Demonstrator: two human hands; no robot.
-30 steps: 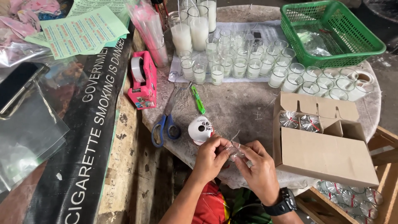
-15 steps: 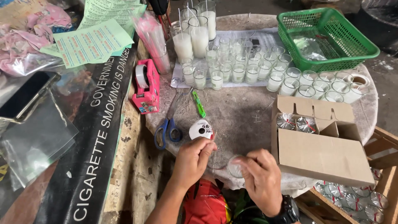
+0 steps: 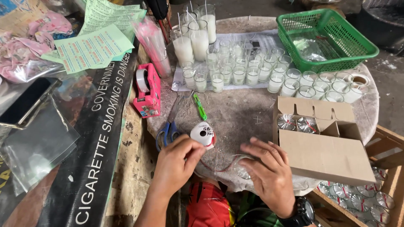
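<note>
My left hand [image 3: 176,163] pinches a thin red ribbon [image 3: 219,167] just below a white ribbon spool [image 3: 203,133] on the round table [image 3: 242,115]. The ribbon runs right to a small glass candle wrapped in clear film [image 3: 243,169] at the table's near edge. My right hand [image 3: 268,170], with a black watch on its wrist, lies over that candle with fingers spread and holds it. To the right, an open cardboard box [image 3: 326,153] holds two wrapped candles [image 3: 297,123] tied with red ribbon.
Blue-handled scissors [image 3: 168,129], a green cutter [image 3: 199,106] and a pink tape dispenser [image 3: 147,90] lie left of the spool. Rows of small glass candles [image 3: 252,71] and tall wax-filled glasses [image 3: 191,38] stand behind. A green basket [image 3: 332,63] sits far right. A wooden crate [image 3: 391,138] holds wrapped candles.
My hands have drawn apart. The left hand pulled the red ribbon left toward the spool, and the right hand settled over the wrapped candle at the table edge.
</note>
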